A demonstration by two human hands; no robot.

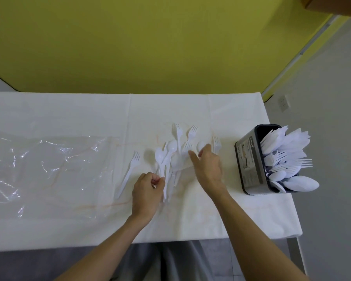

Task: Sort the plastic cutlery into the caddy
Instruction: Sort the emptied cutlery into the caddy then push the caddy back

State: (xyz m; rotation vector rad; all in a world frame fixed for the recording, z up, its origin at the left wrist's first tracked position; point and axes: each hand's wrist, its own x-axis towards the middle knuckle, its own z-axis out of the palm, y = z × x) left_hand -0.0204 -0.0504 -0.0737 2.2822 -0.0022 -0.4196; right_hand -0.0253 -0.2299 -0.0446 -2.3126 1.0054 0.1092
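Left of caddy: loose pile of forks and spoons unsorted, lone fork farther left. Caddy already well stocked. Left hand pinches pile handles; right hand spread wide over pile, holding nothing.

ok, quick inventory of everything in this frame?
table: one, white cloth, centre of view
plastic sheet: one, clear, crumpled, table's left
loose cutlery: forks and spoons overlapping, count unclear, white, table centre
lone fork: one, white, just left of the pile
caddy: one, dark grey, labelled, table's right edge
sorted cutlery: many, white, in the caddy; knives far, forks middle, spoons near
wall: yellow, behind the table
wall socket: one, white, grey wall at right
left hand: pinches handles in the loose cutlery
right hand: fingers extended over the pile's right side
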